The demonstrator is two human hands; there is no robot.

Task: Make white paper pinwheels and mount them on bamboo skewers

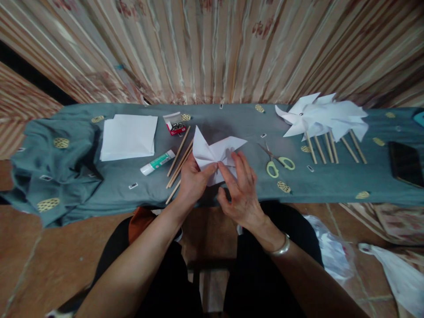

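Note:
A white paper pinwheel (215, 152) with folded points is between my hands, above the near edge of the cloth-covered table. My left hand (195, 179) grips its left side, with the thumb pressed near the centre. Fingers of my right hand (240, 187) lie over its right side, the index fingertip touching the middle beside my left thumb. Several wooden sticks (179, 165) rest just left of the pinwheel, partly behind my left hand. To the right lie scissors (276, 161) with pale green handles, blades parted. Whether a pin sits at the centre is hidden.
Left of the sticks are a glue stick (157, 162), an opened red box of metal pins (175, 126) and stacked white paper (129, 137). Finished pinwheels on sticks (326, 117) lie in a pile at the right, near a black phone (406, 163). A curtain (212, 53) hangs behind the table.

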